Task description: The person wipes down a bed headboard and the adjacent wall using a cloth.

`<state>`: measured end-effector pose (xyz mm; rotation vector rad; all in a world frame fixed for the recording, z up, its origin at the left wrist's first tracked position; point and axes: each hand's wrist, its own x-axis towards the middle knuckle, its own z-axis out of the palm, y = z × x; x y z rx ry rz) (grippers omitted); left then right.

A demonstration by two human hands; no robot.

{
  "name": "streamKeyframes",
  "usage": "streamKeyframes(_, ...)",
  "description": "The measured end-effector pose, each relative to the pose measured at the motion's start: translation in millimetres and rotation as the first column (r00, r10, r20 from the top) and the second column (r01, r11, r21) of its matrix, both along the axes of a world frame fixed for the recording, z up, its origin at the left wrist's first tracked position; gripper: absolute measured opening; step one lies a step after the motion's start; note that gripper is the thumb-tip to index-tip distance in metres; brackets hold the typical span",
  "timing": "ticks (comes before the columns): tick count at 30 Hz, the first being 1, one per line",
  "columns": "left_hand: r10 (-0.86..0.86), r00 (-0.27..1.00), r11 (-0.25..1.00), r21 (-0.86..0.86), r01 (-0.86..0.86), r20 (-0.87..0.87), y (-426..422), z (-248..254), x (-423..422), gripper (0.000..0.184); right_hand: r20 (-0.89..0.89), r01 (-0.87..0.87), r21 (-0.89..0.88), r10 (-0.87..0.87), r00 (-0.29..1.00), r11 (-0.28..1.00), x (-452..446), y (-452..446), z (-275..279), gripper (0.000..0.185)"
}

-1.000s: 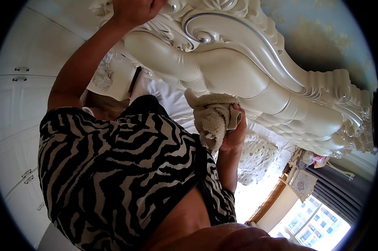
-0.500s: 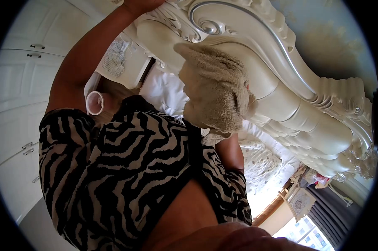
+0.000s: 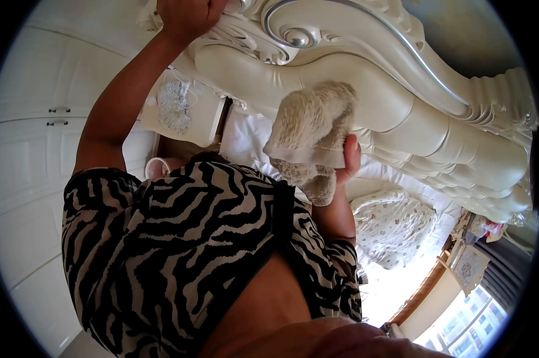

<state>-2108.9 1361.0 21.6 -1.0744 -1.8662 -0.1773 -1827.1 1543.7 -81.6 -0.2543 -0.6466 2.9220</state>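
Observation:
My right hand (image 3: 351,160) holds a fluffy beige towel (image 3: 314,122), folded and bunched, with a smooth woven band along it. The thumb shows at the towel's right side; the other fingers are hidden behind it. Behind the towel is the padded cream headboard (image 3: 383,95), with the towel held in front of it. At the top edge of the view my left hand (image 3: 189,18) is closed on the carved upper part of the headboard, its fingertips partly cut off by the frame.
A bedside table (image 3: 204,122) with a lacy cover (image 3: 174,107) stands left of the bed. Below it is a pinkish bin (image 3: 158,168). White cabinets (image 3: 31,161) line the left. Patterned bedding (image 3: 395,224) lies on the bed, near a window (image 3: 472,319) and dark curtain (image 3: 511,262).
The towel has turned and been gathered more compactly, so my right thumb now shows. My left hand has come further into view. The whole view has shifted slightly.

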Motion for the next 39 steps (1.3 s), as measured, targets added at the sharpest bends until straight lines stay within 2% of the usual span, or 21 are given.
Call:
streamKeyframes(5, -0.068, 0.998, 0.998, 0.014, 0.068, 0.017, -3, -1, -3, 0.02, 0.005, 0.335, 0.095, -0.337, 0.941, 0.937, 9, -34, 4, 0.081)
streamKeyframes(9, -0.074, 0.993, 0.995, 0.066, 0.08, -0.09, -8, -17, -18, 0.014, -0.088, 0.469, -0.03, -0.47, 0.879, 0.883, -1, -100, -2, 0.07)
streamKeyframes(10, 0.008, 1.0, 1.0, -0.016, -0.007, 0.024, -12, -19, -15, 0.023, -0.139, 0.479, -0.052, -0.482, 0.865, 0.876, -4, -119, 3, 0.069)
streamKeyframes(12, -0.087, 0.993, 0.996, 0.024, 0.085, 0.075, -12, -14, -12, 0.02, -0.274, 0.456, -0.206, -0.498, 0.823, 0.866, -11, -156, 6, 0.068)
streamKeyframes(14, -0.152, 0.981, 0.988, 0.038, 0.148, 0.123, -16, -12, -12, 0.025, -0.196, 0.592, -0.045, -0.588, 0.785, 0.805, -8, -184, 15, 0.064)
streamKeyframes(15, -0.332, 0.934, 0.943, 0.087, 0.322, 0.133, -25, -10, -11, 0.028, -0.154, 0.643, 0.041, -0.631, 0.76, 0.764, -7, -198, 20, 0.063)
streamKeyframes(17, -0.645, 0.759, 0.758, 0.197, 0.622, 0.086, -35, 2, -15, 0.035, -0.121, 0.727, 0.189, -0.719, 0.684, 0.66, -2, -213, 32, 0.06)
streamKeyframes(18, -0.871, 0.421, 0.489, 0.377, 0.787, 0.251, -43, 8, -19, 0.039, -0.117, 0.756, 0.257, -0.758, 0.642, 0.602, -2, -218, 38, 0.058)
streamKeyframes(19, -0.951, -0.03, 0.185, 0.646, 0.741, 0.307, -55, 23, -11, 0.037, -0.158, 0.769, 0.206, -0.755, 0.636, 0.605, 1, -223, 42, 0.058)
streamKeyframes(20, -0.92, -0.232, 0.088, 0.743, 0.664, 0.317, -69, 34, -11, 0.037, -0.195, 0.776, 0.153, -0.751, 0.63, 0.612, 5, -229, 44, 0.058)
streamKeyframes(21, -0.892, -0.269, 0.122, 0.766, 0.631, 0.363, -84, 37, -20, 0.037, -0.229, 0.777, 0.099, -0.745, 0.626, 0.622, 6, -235, 46, 0.058)
streamKeyframes(22, -0.875, -0.245, 0.195, 0.767, 0.611, 0.418, -105, 33, -33, 0.037, -0.159, 0.814, 0.473, -0.876, 0.455, 0.337, 11, -242, 34, 0.059)
streamKeyframes(23, -0.87, -0.172, 0.269, 0.736, 0.621, 0.462, -129, 33, -48, 0.037, -0.069, 0.605, 0.792, -0.973, 0.22, 0.08, 14, -247, 23, 0.06)
streamKeyframes(25, -0.864, 0.029, 0.428, 0.703, 0.569, 0.502, -167, 27, -94, 0.037, -0.215, 0.75, 0.642, -0.902, 0.374, 0.158, 19, -240, 3, 0.061)
streamKeyframes(27, -0.798, 0.228, 0.595, 0.668, 0.447, 0.558, -193, 19, -152, 0.037, -0.115, 0.833, 0.46, -0.909, 0.4, 0.308, 2, -244, 11, 0.06)
streamKeyframes(28, -0.745, 0.326, 0.667, 0.643, 0.377, 0.582, -197, 24, -191, 0.037, 0.024, 0.791, 0.567, -0.964, 0.263, 0.23, -18, -224, 19, 0.059)
streamKeyframes(30, -0.635, 0.43, 0.766, 0.598, 0.236, 0.642, -227, 12, -213, 0.037, 0.176, 0.666, 0.69, -0.958, 0.225, 0.283, 16, -216, 24, 0.057)
streamKeyframes(31, -0.59, 0.492, 0.794, 0.57, 0.21, 0.641, -239, 18, -225, 0.037, 0.092, 0.735, 0.605, -0.944, 0.316, 0.305, -1, -202, 18, 0.056)
streamKeyframes(33, -0.54, 0.545, 0.817, 0.554, 0.158, 0.641, -260, 19, -239, 0.037, -0.121, 0.823, 0.456, -0.893, 0.435, 0.339, -21, -171, 22, 0.054)
streamKeyframes(34, -0.527, 0.559, 0.824, 0.547, 0.149, 0.64, -265, 24, -240, 0.037, -0.313, 0.76, 0.363, -0.697, 0.645, 0.539, -9, -172, 34, 0.056)
streamKeyframes(39, -0.51, 0.539, 0.85, 0.489, 0.197, 0.671, -265, 47, -226, 0.038, -0.135, 0.721, 0.565, -0.816, 0.561, 0.402, -21, -175, 49, 0.045)
